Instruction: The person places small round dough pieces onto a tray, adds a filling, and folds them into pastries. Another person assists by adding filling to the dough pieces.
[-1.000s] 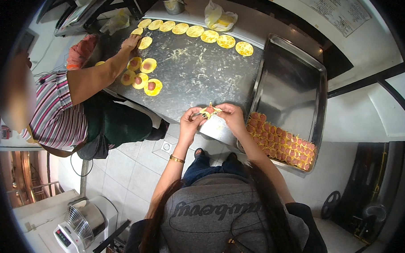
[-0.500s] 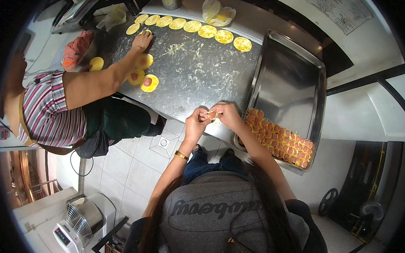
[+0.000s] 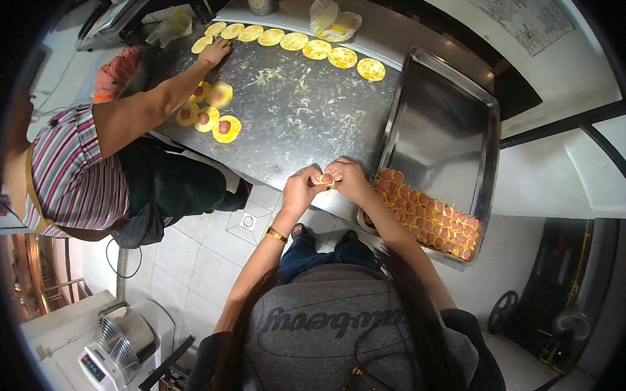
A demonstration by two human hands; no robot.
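Observation:
My left hand and my right hand meet over the near edge of the metal worktable. Between their pinched fingertips is a small dough-wrapped sausage slice, a pinkish round with a pale yellow rim. Fingers partly cover it. On my left wrist is a gold-coloured band. By my right forearm, a large metal baking tray holds tightly packed rows of similar sausage pieces at its near end.
Yellow dough rounds line the worktable's far edge. Topped rounds lie at its left, where a co-worker's hand reaches across. A plastic bag and a metal pot stand behind. A machine sits lower left.
The co-worker's hand has moved slightly toward the far row, and more topped rounds show grouped at the left. My fingers have shifted a little around the dough-wrapped sausage slice.

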